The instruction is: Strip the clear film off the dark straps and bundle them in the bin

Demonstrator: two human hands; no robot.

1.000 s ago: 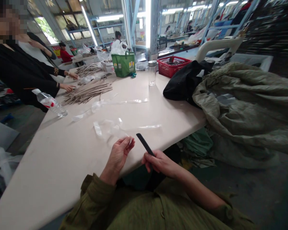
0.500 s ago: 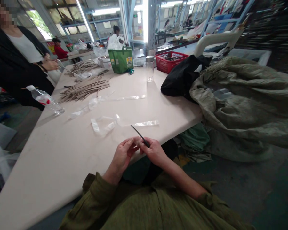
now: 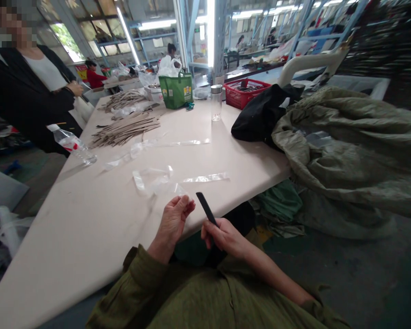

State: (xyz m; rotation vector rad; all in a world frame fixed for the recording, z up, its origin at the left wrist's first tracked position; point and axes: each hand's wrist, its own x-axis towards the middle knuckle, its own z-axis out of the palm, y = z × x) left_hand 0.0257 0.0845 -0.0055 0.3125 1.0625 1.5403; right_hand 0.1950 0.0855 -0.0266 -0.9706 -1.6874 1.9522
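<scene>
My right hand (image 3: 226, 236) is closed around the lower end of a flat black strip (image 3: 206, 208) that points up and to the left over the table's near edge. My left hand (image 3: 174, 221) sits just left of it, fingers pinched on the end of a clear plastic sleeve (image 3: 159, 180) that lies crumpled on the pale table (image 3: 89, 214). The two hands are a little apart. More clear sleeves (image 3: 157, 145) lie farther up the table.
A plastic water bottle (image 3: 71, 145) lies at the left edge. Piles of brown strips (image 3: 126, 128), a green bag (image 3: 176, 91), a glass jar (image 3: 216, 103) and a red basket (image 3: 246, 92) stand farther back. A black cloth (image 3: 263, 116) and a large olive sack (image 3: 356, 151) crowd the right. A person in black (image 3: 30, 96) stands at the left.
My hands had met half a second ago, with the strip between them; now they have parted again, the right hand drawing the black strip back to the right.
</scene>
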